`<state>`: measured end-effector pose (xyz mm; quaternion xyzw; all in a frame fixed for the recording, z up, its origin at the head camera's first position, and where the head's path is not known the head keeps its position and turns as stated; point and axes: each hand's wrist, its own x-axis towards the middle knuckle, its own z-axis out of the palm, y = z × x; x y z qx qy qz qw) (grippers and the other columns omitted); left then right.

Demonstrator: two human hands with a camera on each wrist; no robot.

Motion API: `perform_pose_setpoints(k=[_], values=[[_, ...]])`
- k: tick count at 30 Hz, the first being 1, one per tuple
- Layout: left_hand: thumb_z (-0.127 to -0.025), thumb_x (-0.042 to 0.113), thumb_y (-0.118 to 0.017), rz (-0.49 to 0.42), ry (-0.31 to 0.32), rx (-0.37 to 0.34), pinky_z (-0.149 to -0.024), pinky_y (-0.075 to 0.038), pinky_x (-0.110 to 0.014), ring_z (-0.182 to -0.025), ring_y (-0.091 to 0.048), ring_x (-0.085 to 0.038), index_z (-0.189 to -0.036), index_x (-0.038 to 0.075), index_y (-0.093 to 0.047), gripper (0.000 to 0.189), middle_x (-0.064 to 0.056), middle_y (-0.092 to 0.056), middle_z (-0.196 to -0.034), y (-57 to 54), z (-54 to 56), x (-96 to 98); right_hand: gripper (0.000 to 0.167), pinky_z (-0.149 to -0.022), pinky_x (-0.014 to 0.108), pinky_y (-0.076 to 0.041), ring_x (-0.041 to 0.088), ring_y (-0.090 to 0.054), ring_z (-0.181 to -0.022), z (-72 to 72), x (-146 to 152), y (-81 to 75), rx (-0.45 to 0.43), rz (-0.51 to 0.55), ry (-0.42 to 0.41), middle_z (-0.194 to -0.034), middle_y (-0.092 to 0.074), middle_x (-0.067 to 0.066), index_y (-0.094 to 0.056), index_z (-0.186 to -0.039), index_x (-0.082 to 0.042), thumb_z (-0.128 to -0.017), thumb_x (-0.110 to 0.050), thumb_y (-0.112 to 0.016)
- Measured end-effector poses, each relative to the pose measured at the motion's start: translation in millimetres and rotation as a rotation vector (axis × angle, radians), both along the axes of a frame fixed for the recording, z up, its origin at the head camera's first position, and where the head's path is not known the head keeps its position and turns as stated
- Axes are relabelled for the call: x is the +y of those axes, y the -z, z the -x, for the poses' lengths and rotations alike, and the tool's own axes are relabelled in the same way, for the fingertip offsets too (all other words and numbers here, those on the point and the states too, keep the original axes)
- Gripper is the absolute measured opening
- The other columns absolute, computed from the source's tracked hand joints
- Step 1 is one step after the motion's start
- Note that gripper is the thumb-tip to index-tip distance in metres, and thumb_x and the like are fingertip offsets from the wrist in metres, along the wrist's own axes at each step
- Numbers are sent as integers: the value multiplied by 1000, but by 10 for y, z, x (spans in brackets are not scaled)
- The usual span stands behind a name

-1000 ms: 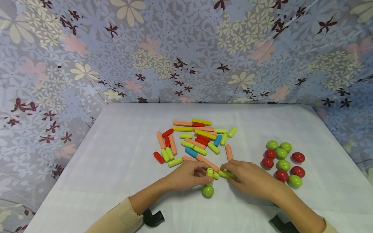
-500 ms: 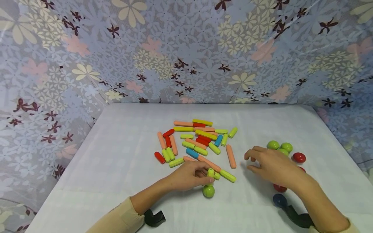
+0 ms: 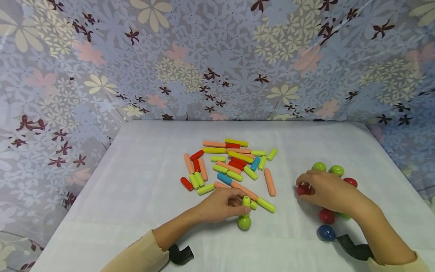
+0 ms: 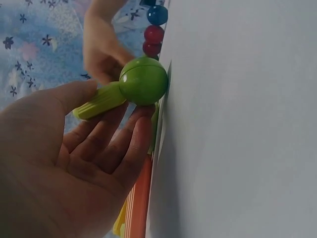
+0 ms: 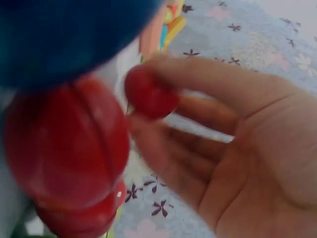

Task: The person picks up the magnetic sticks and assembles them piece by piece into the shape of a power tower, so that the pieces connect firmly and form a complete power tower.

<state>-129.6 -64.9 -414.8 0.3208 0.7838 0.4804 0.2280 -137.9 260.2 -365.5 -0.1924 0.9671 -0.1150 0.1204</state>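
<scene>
My left hand (image 3: 217, 206) pinches a short light-green stick (image 4: 101, 100) between thumb and fingers. A shiny green ball (image 4: 143, 82) sits at the stick's end, joined to it or touching it, low over the white table. Over at the right, my right hand (image 3: 331, 190) has its thumb and fingers around a red ball (image 5: 148, 94) at the left side of a group of red and green balls. Part of that group is hidden beneath the hand. A loose light-green stick (image 3: 266, 204) lies between the hands, end to end with a salmon stick (image 3: 244, 190).
Several salmon, red, yellow, blue and light-green sticks lie across the middle of the white table (image 3: 146, 158). A blue ball (image 3: 326, 232) rests near my right forearm, beside a black strap piece (image 3: 355, 247). Green balls (image 3: 336, 171) lie beyond the right hand. Floral cloth hangs behind.
My right hand has let go of the light-green stick near the middle, moved right to the balls and closed around a red one. The left hand stays in place with its stick.
</scene>
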Motion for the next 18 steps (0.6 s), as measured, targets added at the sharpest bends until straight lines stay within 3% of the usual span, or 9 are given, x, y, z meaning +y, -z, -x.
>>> perform_pose_setpoints(k=[6,11,15,18], values=[[-90,34,-68,-42,1,-24,-77,-52,-22,-89,-64,-4,-119,14,-64,35,12,-66,-98,18,-25,24,40,-76,36,-54,5,-61,-83,-151,-299,-107,-37,345,-5,-96,-65,-12,-66,-113,-19,-81,-40,-76],[-88,31,-71,-61,22,37,-76,-52,-21,-87,-64,-1,-115,13,-66,32,12,-67,-98,16,-50,56,37,-81,31,-53,4,-63,-90,-309,-584,-114,-26,568,-94,-104,-64,-16,-64,-116,-26,-84,-42,-72],[-88,27,-72,-84,68,85,-76,-52,-21,-85,-64,1,-114,15,-65,30,12,-67,-96,14,-70,75,35,-80,29,-54,6,-64,-92,-406,-751,-48,11,667,-187,-108,-63,-15,-63,-119,-27,-86,-33,-72],[-88,25,-72,-96,87,94,-76,-53,-21,-85,-63,1,-114,17,-65,28,13,-67,-93,13,-81,76,39,-79,29,-54,5,-64,-92,-445,-821,1,27,669,-208,-110,-61,-15,-62,-124,-28,-87,-32,-72]])
